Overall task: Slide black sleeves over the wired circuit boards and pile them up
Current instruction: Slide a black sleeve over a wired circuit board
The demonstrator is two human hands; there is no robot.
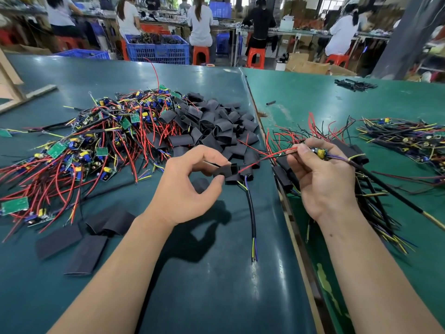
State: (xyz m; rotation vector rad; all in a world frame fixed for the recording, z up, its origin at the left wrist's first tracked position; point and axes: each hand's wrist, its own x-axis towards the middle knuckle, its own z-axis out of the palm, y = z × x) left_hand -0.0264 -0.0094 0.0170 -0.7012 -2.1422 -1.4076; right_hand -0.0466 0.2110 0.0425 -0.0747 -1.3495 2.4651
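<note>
On green table (216,273), left hand (190,186) pinching one black sleeve (225,171), right hand (322,179) gripping one wired circuit board (320,152)

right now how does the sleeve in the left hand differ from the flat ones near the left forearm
The sleeve in the left hand is pinched so its mouth gapes; the flat sleeves lie collapsed. The held one is lifted, with red wires at its mouth; the flat ones rest untouched on the mat. Both are matte black.

- The small green wired circuit board (320,151) at right of centre is mostly hidden inside the curled right hand (322,179).
- The tangled heap of red-wired green boards (72,150) runs off the left edge.
- The far workers along the top are cut off at the head.
</note>
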